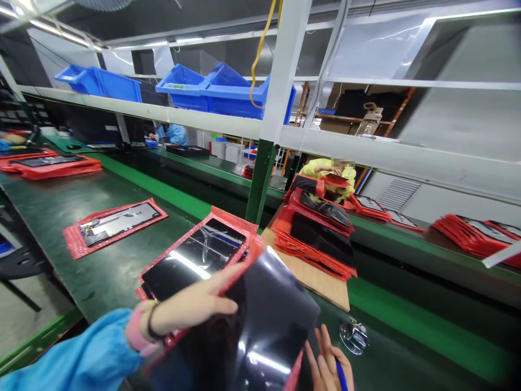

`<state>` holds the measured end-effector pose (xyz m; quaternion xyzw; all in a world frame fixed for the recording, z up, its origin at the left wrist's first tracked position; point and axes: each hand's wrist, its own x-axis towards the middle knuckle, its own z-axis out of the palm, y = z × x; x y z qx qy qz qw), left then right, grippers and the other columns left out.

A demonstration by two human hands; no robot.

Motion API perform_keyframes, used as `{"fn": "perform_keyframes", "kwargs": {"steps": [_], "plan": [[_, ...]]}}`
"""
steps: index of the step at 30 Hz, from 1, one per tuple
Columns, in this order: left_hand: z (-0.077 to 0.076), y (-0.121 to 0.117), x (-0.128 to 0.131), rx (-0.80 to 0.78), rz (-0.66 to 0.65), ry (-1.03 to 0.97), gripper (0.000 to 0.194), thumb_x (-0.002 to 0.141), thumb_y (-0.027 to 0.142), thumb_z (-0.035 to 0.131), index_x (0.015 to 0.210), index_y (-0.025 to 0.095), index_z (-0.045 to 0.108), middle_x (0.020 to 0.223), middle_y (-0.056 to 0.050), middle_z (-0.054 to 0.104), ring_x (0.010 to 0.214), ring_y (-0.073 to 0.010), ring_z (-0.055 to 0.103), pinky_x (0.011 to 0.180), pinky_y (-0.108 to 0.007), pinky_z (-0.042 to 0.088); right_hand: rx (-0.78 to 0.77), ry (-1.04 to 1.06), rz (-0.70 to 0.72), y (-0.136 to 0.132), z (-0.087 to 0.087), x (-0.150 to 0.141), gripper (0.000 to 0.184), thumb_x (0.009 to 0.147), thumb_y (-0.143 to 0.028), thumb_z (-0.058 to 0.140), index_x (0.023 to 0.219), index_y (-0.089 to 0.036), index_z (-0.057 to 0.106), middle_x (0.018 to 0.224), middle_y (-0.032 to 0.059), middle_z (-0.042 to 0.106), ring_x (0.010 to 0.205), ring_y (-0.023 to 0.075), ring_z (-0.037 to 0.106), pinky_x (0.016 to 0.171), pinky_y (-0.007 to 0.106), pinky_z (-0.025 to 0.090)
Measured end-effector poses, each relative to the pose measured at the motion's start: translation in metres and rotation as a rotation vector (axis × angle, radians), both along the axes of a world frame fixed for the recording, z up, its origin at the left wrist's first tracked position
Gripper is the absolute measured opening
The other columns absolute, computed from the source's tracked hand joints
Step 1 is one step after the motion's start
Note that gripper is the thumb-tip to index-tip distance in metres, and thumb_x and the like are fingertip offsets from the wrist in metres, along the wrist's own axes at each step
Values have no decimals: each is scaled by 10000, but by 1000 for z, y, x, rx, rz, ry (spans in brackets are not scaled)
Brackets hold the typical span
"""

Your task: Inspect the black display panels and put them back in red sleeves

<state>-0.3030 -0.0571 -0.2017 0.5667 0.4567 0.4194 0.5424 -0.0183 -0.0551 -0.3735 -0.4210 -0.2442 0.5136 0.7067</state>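
Observation:
A glossy black screen panel with a raised, curled film-like top is tilted up close to me, red bubble wrap showing at its edges. My left hand, in a blue sleeve, grips its left side with the thumb over the front. At its lower right edge is my right hand, fingers partly stretched, with a blue pen held in it. Whether those fingers touch the panel I cannot tell. Behind my left hand, another black screen lies on a red bubble-wrap bag on the green bench.
A stack of red-wrapped screens rests on a wooden board beside a green-white post. A shiny metal and clear object lies to the right. At left is a silver-backed panel on red wrap. Co-workers sit beyond.

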Motion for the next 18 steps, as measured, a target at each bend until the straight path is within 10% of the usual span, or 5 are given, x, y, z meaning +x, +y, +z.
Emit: {"fn": "perform_keyframes", "kwargs": {"steps": [5,12,18], "plan": [[32,22,-91,-107,197,-275,710,637,109,744,1307,281,580,1330,-28,624,1272,-348,512,1015,-414,450,35,-30,82,2,-17,-24,386,643,-422,834,935,-301,613,1273,45,655,1314,317,470,969,457,498],[-8,68,-140,-174,222,-199,605,587,83,724,1183,155,647,1083,-101,734,986,-312,678,857,-374,522,-109,-23,206,11,-7,-92,579,565,-538,842,1011,-268,590,1411,127,520,1337,343,430,1040,472,402],[-12,92,-155,-156,306,-113,289,680,218,760,961,187,703,1080,-63,731,1183,-293,570,959,-299,448,-234,66,265,24,17,-152,822,535,-520,864,1245,-295,515,1492,155,402,1339,351,417,959,484,458]]}}
